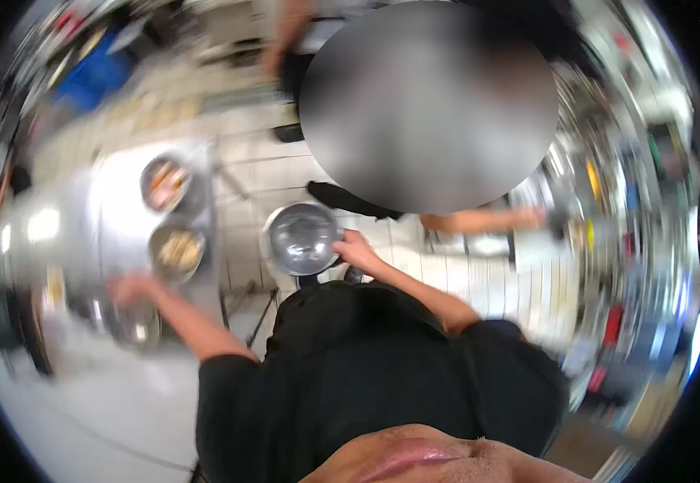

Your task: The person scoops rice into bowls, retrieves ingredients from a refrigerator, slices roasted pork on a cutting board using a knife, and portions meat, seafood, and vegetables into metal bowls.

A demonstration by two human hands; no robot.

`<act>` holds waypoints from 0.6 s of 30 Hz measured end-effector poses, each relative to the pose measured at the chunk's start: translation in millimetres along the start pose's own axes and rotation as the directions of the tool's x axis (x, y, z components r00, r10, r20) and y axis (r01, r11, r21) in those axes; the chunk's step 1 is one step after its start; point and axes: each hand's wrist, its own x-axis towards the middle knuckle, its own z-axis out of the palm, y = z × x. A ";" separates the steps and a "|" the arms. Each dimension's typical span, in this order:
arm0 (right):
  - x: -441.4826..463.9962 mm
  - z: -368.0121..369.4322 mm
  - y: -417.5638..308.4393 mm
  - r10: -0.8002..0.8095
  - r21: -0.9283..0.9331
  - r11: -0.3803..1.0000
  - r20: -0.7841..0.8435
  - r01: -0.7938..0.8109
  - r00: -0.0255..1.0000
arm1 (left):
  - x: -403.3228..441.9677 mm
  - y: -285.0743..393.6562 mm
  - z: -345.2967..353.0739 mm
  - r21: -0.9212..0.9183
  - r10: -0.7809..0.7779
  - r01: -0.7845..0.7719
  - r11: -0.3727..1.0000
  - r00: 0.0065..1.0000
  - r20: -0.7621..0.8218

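Observation:
A round metal bowl (303, 239) is held out in front of my body, with my right hand (355, 248) closed on its right rim. Nothing shows inside it but reflections. My left hand (134, 290) is smeared by motion over the metal table (116, 181), and its fingers cannot be made out. Just below that hand is another metal bowl (138, 328), blurred. Above it stands a bowl of pale yellowish pieces (179, 251). Farther up sits a bowl with pinkish and orange pieces (166, 185).
A co-worker stands close in front, partly behind a blurred oval, with a forearm (483, 220) stretched to the right. Blurred shelves of items line the right side. A blue object (96, 76) lies at the upper left. The floor (257, 173) is tiled.

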 end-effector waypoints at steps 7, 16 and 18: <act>-107.3 -70.7 44.9 -0.062 0.162 0.983 -0.166 0.089 0.984 | -87.2 1.0 -72.5 -0.869 -0.085 -0.252 0.426 0.945 -0.316; -282.2 -209.5 186.4 0.015 0.363 0.912 -0.499 0.193 0.866 | -281.4 -9.0 -95.5 -0.881 0.161 -0.425 -0.206 0.874 -0.459; -332.7 -230.9 220.6 0.091 0.419 0.886 -0.578 0.199 0.811 | -348.4 0.0 -88.4 -0.855 0.336 -0.355 -0.378 0.808 -0.484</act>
